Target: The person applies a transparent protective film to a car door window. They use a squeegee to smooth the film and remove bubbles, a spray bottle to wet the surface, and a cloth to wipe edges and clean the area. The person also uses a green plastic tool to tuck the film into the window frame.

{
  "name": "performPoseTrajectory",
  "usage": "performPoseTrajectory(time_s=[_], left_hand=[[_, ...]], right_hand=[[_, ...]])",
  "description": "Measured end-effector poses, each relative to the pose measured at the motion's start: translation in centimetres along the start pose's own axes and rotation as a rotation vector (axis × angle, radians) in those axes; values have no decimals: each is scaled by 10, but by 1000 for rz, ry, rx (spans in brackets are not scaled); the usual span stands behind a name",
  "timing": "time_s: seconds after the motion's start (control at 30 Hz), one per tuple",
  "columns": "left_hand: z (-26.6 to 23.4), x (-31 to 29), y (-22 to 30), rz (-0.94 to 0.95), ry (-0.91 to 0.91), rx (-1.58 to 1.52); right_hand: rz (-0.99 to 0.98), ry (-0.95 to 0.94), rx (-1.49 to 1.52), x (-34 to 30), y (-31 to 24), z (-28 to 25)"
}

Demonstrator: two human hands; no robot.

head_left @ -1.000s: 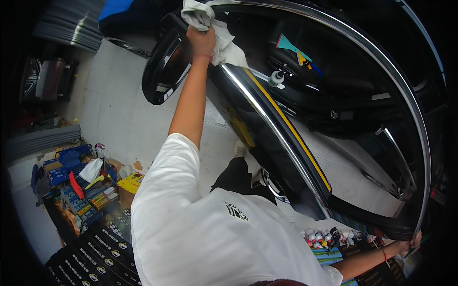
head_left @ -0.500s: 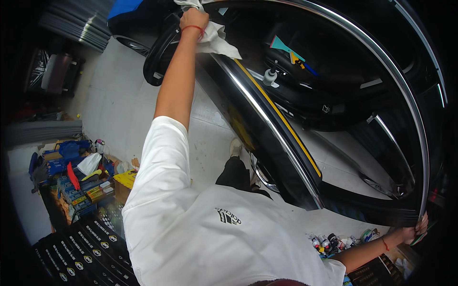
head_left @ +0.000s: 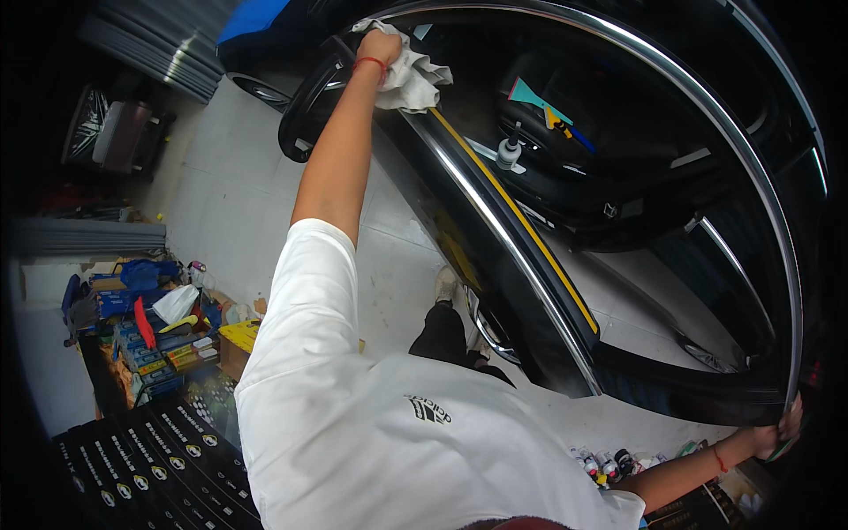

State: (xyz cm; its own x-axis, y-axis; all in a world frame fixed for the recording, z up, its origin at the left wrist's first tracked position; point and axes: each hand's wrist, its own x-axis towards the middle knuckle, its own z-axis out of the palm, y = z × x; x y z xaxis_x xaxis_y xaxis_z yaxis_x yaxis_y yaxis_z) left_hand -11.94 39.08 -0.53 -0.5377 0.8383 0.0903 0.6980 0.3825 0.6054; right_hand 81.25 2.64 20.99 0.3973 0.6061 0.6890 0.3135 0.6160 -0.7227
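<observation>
An open black car door with chrome trim and a yellow strip along its sill stretches across the view. At its far upper end, by the black side mirror, my left hand is closed on a crumpled white cloth that touches the door there. My right hand, at the lower right, is closed beside the bottom end of the curved chrome window frame. A thin green edge shows by its fingers; the thing itself is too small and dark to name.
Inside the car lie a teal-bladed squeegee and a pale bottle with a black top. Boxes and bags are piled at the left. Several small bottles stand lower right. A grey-brown suitcase is farther off.
My left hand has shifted slightly right and nearer with the cloth, which is now bunched differently. The whole view has shifted a little. My right hand stays at the frame's end.
</observation>
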Motion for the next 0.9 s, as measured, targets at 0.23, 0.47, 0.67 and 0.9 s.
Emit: performPoseTrajectory(time_s=[0.23,0.47,0.67,0.9], left_hand=[[-28,-31,19,366,159,205],[-84,-202,212,506,-139,422],[-61,-317,300,1046,193,107],[-23,-522,417,1519,-35,-98]], right_hand=[[75,42,398,-3,-16,49],[211,-75,798,-6,-18,58],[210,-217,924,-2,-1,78],[4,-26,369,-10,-10,134]])
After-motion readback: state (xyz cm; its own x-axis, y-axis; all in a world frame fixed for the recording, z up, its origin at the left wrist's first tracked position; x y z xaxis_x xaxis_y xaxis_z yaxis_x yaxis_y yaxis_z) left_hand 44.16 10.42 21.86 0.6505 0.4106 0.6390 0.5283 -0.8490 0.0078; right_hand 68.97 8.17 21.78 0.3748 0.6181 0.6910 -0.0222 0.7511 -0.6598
